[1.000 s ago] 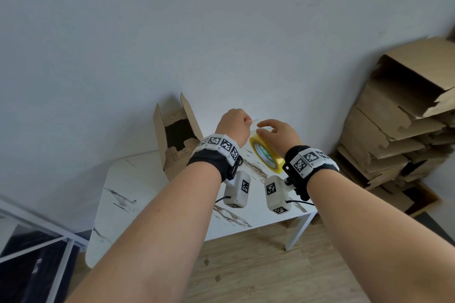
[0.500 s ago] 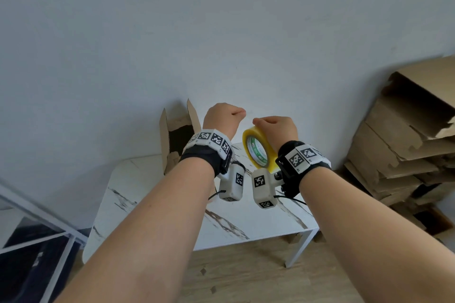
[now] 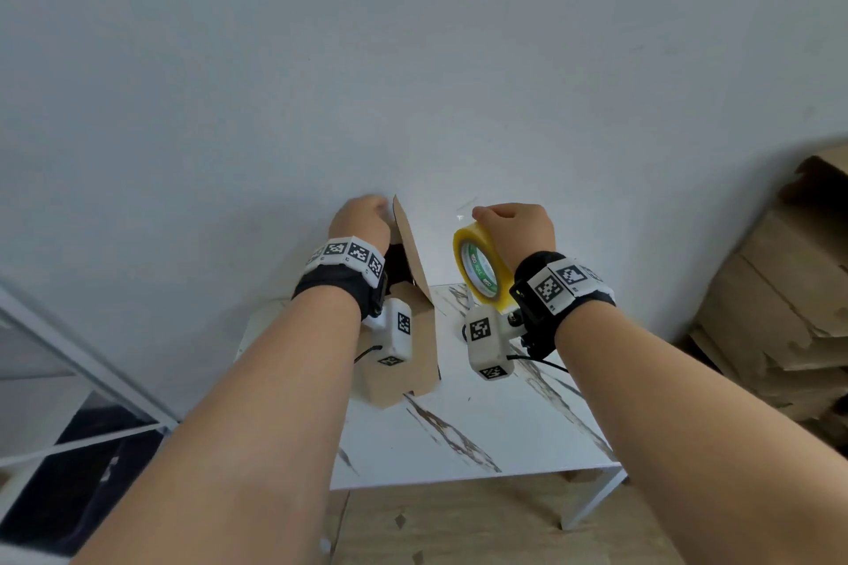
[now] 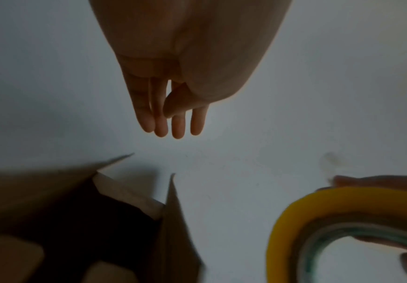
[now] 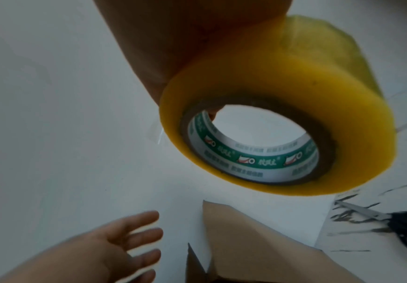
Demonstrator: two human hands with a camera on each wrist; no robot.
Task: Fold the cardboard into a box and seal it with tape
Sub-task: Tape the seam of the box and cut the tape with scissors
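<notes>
With our right hand [image 3: 514, 234] gripping the tape roll [image 5: 282, 122] and left hand [image 4: 173, 107] spread empty, the unsupported cardboard box [image 3: 413, 335] could topple.

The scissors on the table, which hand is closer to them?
The right hand. It holds the yellow tape roll up in the air on the scissors' side of the cardboard box. The left hand, fingers open, hangs on the box's far side.

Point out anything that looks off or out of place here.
Nothing is damaged or spilled. The box on the table stands with its flaps still open and untaped. The right hand holds the tape in the air, and the left hand is open and holds nothing.
</notes>
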